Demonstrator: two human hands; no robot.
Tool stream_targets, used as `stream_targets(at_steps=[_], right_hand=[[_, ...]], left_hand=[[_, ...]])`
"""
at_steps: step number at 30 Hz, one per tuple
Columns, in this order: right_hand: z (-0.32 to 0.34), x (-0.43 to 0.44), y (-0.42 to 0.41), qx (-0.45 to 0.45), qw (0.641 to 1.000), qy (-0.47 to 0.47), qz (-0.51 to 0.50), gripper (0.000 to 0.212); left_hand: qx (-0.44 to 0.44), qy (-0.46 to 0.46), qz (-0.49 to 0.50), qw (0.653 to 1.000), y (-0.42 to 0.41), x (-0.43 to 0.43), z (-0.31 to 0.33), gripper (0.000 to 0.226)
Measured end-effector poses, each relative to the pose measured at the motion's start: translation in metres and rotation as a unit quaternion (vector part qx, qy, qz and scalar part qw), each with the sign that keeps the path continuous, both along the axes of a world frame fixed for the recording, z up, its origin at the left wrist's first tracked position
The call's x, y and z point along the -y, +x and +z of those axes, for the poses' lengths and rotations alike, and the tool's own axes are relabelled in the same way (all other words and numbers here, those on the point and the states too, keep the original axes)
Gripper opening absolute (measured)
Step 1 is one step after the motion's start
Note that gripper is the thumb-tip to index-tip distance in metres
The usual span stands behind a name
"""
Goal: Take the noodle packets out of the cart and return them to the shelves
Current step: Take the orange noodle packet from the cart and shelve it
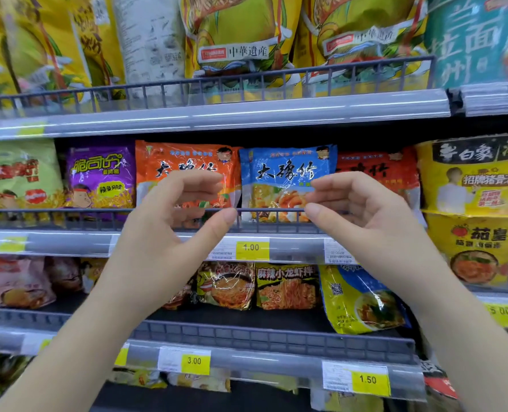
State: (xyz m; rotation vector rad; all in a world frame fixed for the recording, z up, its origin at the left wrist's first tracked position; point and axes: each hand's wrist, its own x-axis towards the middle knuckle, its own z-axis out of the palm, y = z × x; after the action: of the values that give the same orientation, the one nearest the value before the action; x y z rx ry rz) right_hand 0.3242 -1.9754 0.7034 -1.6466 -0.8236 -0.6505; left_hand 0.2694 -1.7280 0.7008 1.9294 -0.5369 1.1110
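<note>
**Hovering wide at the noodle shelf**

Raised side by side before the middle shelf (68, 243): left grip (169, 221) and right grip (365, 215), each curved into a loose, wide C, thumb apart from fingers, holding nothing. Standing upright between them, behind the wire rail (270, 210): blue noodle packet (285, 176). Partly hidden behind the left grip's fingers: orange noodle packet (184, 160). Behind the right grip: red noodle packet (377, 168). Cannot tell whether the right fingertips (313, 184) touch the blue packet's edge. Just below the two thumbs, on the shelf edge: yellow price tag (252, 248).
</note>
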Motion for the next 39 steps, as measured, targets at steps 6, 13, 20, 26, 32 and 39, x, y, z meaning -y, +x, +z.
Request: stream_targets(at_steps=[6,13,20,26,32,39], right_hand=[[-0.014,-0.046,0.004,-0.026,0.991,0.023,0.126,0.031],[-0.017,-0.137,-0.021,-0.047,0.976,-0.006,0.213,0.035],[-0.03,-0.287,-0.083,-0.063,0.944,-0.044,0.322,0.037],[-0.061,-0.427,-0.148,-0.088,0.903,-0.056,0.416,0.038],[-0.093,-0.551,-0.2,-0.117,0.851,-0.078,0.506,0.038],[-0.129,-0.679,-0.22,-0.15,0.796,-0.117,0.574,0.039]], left_hand=[[-0.029,-0.02,0.012,0.999,-0.026,-0.023,-0.01,0.038],[-0.038,-0.042,0.051,0.997,-0.081,-0.098,-0.023,0.039],[-0.052,-0.092,0.111,0.988,-0.17,-0.211,-0.053,0.041],[-0.087,-0.113,0.206,0.968,-0.256,-0.32,-0.082,0.044],[-0.099,-0.155,0.282,0.941,-0.324,-0.41,-0.114,0.041],[-0.102,-0.208,0.383,0.894,-0.375,-0.504,-0.147,0.044]])
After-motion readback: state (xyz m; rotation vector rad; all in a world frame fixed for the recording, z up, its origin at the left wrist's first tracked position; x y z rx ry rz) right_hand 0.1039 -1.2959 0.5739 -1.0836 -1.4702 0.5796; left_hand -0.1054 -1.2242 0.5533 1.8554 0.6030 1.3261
